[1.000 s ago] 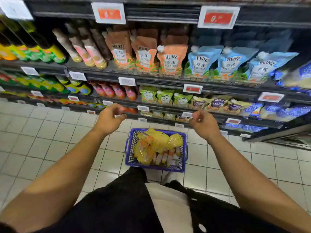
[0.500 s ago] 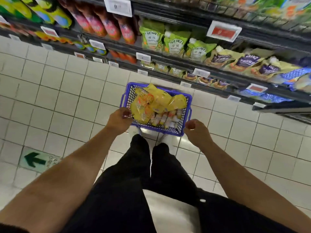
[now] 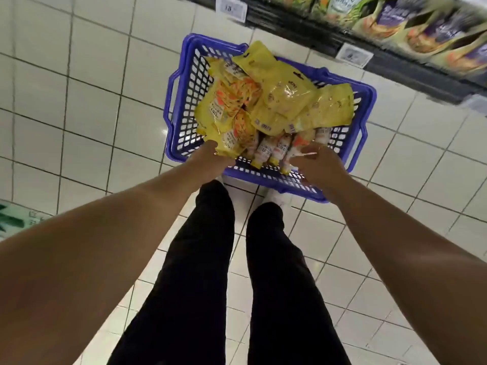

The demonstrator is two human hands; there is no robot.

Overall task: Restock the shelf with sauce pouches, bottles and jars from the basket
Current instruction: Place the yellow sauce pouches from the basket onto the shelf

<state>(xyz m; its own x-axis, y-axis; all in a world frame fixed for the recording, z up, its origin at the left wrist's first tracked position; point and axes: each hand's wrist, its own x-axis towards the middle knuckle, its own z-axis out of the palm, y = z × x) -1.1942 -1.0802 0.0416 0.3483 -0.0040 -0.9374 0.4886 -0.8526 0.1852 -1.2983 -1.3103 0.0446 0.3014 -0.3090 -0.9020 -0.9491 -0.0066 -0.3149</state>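
Observation:
A blue plastic basket (image 3: 181, 106) stands on the tiled floor in front of my feet. It holds several yellow sauce pouches (image 3: 284, 96) piled over a row of small sauce bottles (image 3: 266, 151) along its near side. My left hand (image 3: 210, 160) reaches into the near left corner. Its fingers are hidden under the edge of a yellow pouch with an orange print (image 3: 232, 138). My right hand (image 3: 320, 164) is at the near right, its fingers curled down over the rightmost bottle (image 3: 299, 143).
The lowest shelf (image 3: 329, 43) runs along the top right. It carries green and purple pouches (image 3: 395, 19) and price tags (image 3: 232, 7). My legs in black trousers (image 3: 203, 259) stand just behind the basket. White floor tiles lie to the left.
I have bent further down, so the basket is closer. Both hands moved from its near rim into it, the left under a pouch, the right onto the bottles.

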